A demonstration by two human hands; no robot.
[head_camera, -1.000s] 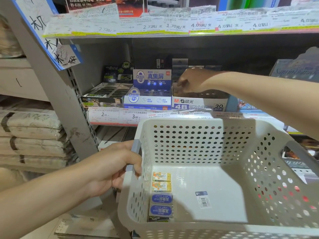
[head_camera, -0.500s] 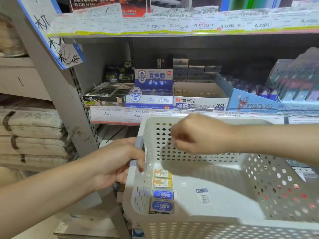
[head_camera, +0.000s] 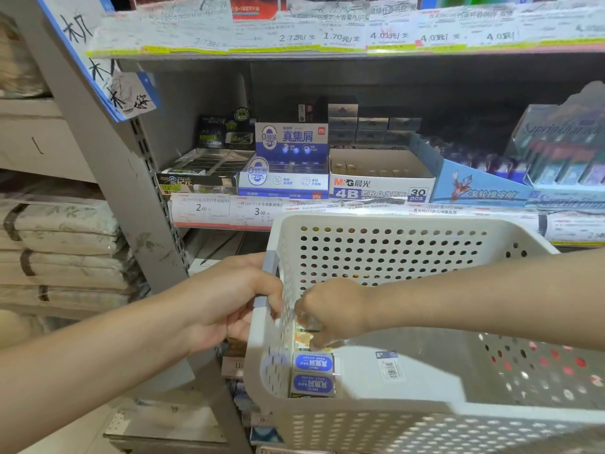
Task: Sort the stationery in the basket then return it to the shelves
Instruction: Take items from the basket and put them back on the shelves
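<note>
Since the frame half a second back, right hand [head_camera: 330, 309] has dropped from above the rim of the basket [head_camera: 393, 224] down to its floor, at the left wall, centre of frame. Basket and left hand read much as before.

Hidden / unclear: fingertips of right hand cover the upper of two orange-and-white erasers [head_camera: 306, 339]; fingers curl down onto it, but whether they actually pinch it or only touch cannot be told (motion blur there). Right forearm leaves the frame at right edge. Near rim of basket is cut by the bottom edge.

Orientation: erasers lie flat in a single column along the left wall, the column running from far to near. Each eraser's long axis lies across the column, left to right. Print on the two blue erasers [head_camera: 312, 373] reads upside down from this view.

Appearance: small rectangular blocks in sleeves; blue pair nearest the camera, touching each other; orange pair just beyond them. A white barcode label [head_camera: 389, 368] is on the basket floor, right of the blue pair.

Left hand [head_camera: 229, 306] grips the grey handle [head_camera: 266, 283] on the basket's left side, fingers wrapped round it.

Shelf behind, upper centre: blue display box [head_camera: 288, 158] with matching print, 4B eraser box [head_camera: 379, 178] beside it.
</note>
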